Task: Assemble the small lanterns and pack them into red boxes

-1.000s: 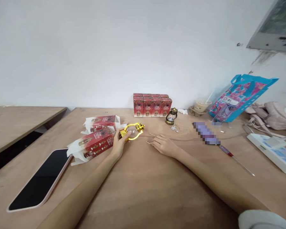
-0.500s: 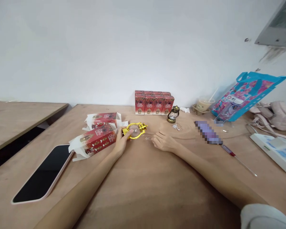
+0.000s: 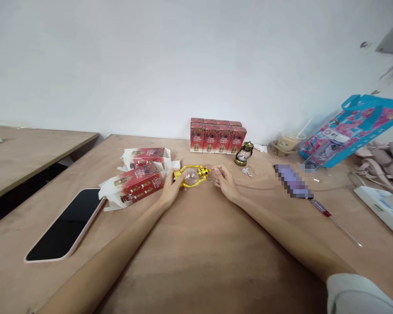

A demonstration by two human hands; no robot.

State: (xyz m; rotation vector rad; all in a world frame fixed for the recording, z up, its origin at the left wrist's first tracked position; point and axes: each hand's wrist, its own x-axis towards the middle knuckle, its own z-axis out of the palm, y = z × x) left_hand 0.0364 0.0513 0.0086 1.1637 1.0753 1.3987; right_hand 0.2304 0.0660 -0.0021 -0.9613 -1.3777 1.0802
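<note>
My left hand (image 3: 172, 188) is closed round the base of a small gold lantern (image 3: 203, 172) with a clear round globe, which lies sideways with its top to the right. Close by that top, my right hand (image 3: 226, 182) has its fingertips pinched together. Whatever is between them is too small to make out. Behind my right hand a dark bronze lantern (image 3: 244, 154) of similar shape stands upright. Small metal bits (image 3: 248, 172) lie on the table in front of it. Two opened red boxes (image 3: 140, 183) with white flaps rest left of my left hand.
Several red boxes (image 3: 217, 138) stand in rows by the wall. A phone (image 3: 65, 226) lies at the left. To the right are a screwdriver (image 3: 324, 210), a second phone (image 3: 293, 181), a drink cup (image 3: 291, 140), a blue flowered bag (image 3: 350, 126) and a white power strip (image 3: 381, 209).
My right hand has lifted off the table and come to the lantern's top, its fingers now pinched. The gold lantern stays in my left hand. The whole view has shifted slightly.
</note>
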